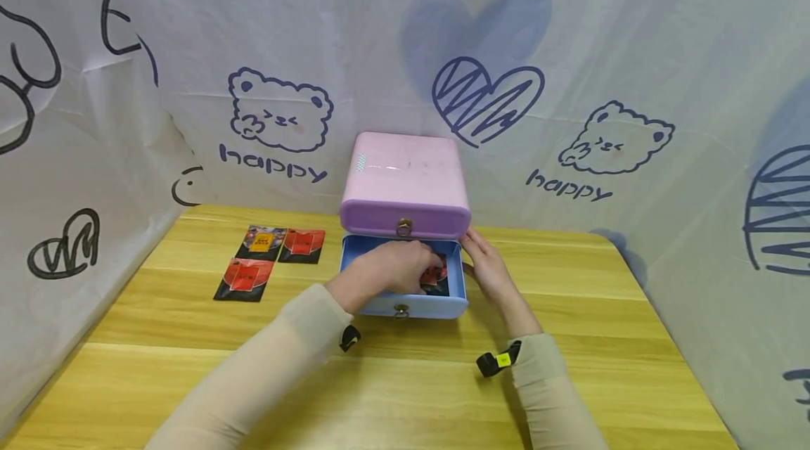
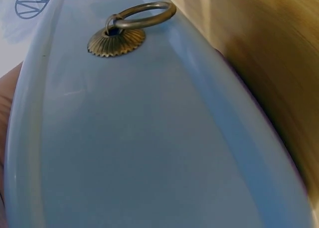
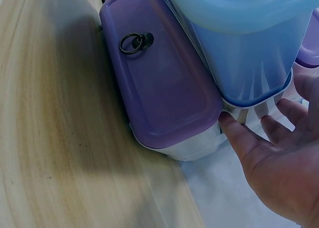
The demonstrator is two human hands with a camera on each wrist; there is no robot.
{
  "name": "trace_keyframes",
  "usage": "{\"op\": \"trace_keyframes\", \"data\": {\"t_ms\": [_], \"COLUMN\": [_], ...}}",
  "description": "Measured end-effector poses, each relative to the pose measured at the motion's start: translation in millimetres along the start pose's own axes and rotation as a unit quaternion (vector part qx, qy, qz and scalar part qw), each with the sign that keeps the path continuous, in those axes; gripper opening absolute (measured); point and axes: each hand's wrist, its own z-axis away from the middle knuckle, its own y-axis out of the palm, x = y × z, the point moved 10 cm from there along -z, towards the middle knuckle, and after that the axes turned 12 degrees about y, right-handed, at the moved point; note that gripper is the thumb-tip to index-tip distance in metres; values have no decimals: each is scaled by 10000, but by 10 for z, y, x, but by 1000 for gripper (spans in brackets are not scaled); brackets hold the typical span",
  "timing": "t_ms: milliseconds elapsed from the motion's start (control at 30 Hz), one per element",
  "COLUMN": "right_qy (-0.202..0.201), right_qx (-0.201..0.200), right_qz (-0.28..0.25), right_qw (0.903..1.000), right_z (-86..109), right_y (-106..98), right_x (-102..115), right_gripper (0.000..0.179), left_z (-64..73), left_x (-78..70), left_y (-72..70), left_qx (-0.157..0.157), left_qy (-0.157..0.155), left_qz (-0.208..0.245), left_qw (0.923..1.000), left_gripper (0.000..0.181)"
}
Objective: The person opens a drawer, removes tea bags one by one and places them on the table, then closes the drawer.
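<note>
A small drawer cabinet [image 1: 405, 169] with a pink top stands against the back wall. Its blue drawer [image 1: 373, 306] is pulled out below a closed purple drawer [image 1: 405, 219]. My left hand [image 1: 397, 266] reaches down into the blue drawer, its fingers and thumb pinching a red and black packet [image 1: 434, 280]. Part of that packet is hidden under the fingers. My right hand [image 1: 490, 267] rests along the cabinet's right side with its fingers extended; in the right wrist view its fingertips are at the cabinet's side beside the open drawer.
Left of the cabinet, three flat packets lie on the wooden table [image 1: 569, 365]: a yellow-labelled one [image 1: 259, 243], a red one [image 1: 302, 245] and another red one [image 1: 244, 278]. A brass ring pull [image 2: 144, 16] sticks out from the blue drawer's front. Printed white cloth surrounds the table.
</note>
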Motion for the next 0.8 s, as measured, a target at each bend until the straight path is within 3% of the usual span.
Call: {"op": "trace_keyframes", "data": {"t_ms": [267, 800], "right_qy": [-53, 2], "right_qx": [7, -46], "right_qz": [-14, 46], "right_qw": [10000, 10000], "right_z": [-9, -3], "right_y": [-1, -17], "right_x": [-9, -23], "right_gripper": [56, 57], "left_z": [17, 82], "left_x": [31, 16], "left_y": [-8, -110], "left_qx": [13, -646], "left_qy": [-76, 387], "left_qz": [107, 147], "left_qw": [9999, 9971], "left_gripper": [31, 31]}}
